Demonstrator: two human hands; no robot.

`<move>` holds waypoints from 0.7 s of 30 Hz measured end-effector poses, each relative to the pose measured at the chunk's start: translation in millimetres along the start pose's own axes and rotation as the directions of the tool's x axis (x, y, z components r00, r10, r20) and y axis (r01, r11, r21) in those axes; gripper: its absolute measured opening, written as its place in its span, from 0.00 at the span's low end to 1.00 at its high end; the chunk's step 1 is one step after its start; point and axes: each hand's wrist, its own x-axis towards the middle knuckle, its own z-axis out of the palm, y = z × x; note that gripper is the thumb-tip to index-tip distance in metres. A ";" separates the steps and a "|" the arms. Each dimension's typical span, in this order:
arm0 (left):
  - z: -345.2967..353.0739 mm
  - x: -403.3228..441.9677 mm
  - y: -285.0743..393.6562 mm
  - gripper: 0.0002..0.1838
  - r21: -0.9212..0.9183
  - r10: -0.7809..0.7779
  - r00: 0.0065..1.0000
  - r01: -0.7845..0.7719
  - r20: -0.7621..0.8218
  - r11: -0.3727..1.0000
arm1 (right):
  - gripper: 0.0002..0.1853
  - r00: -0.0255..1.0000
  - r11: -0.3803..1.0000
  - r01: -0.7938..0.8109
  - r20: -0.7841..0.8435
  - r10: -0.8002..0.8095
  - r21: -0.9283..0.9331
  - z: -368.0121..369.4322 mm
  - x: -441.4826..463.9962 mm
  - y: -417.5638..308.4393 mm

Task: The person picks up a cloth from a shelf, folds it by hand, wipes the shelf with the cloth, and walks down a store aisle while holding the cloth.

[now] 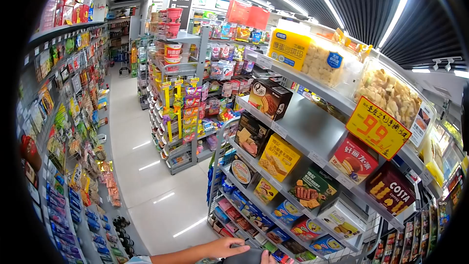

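Note:
Low at the bottom edge, my left hand (225, 248) reaches in from the left with its fingers closed over a dark grey object (244, 256). Just the upper part of that object shows, too little to tell its kind. My right hand (267, 258) is at the object's right side; only a thumb or fingertip shows, pressed against it, and the rest is cut off by the frame. Beyond both hands stands a grey shelf unit with boxed snacks, including a yellow biscuit box (279, 158) and a green box (313, 187).
A tiled aisle (141, 132) runs ahead between the left wall rack (73, 132) and a middle rack (176, 117). A yellow price sign (378, 127) juts from the right shelf, near a red pie box (353, 159) and a COSTA box (391, 188).

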 end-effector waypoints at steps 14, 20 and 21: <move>10.3 1.3 -38.2 0.28 -0.179 -0.064 0.996 0.053 -0.059 0.982 | 0.33 0.998 0.997 -0.060 0.034 0.058 0.042 12.6 -14.0 -19.5; 17.5 -1.5 -32.1 0.20 -0.320 0.009 0.999 -0.022 -0.043 0.947 | 0.31 0.992 0.963 -0.124 0.030 0.120 0.238 10.6 -9.9 -8.1; 17.2 -2.0 -30.4 0.20 -0.317 0.010 0.999 -0.023 -0.043 0.948 | 0.30 0.991 0.961 -0.134 0.034 0.129 0.243 10.5 -9.6 -7.4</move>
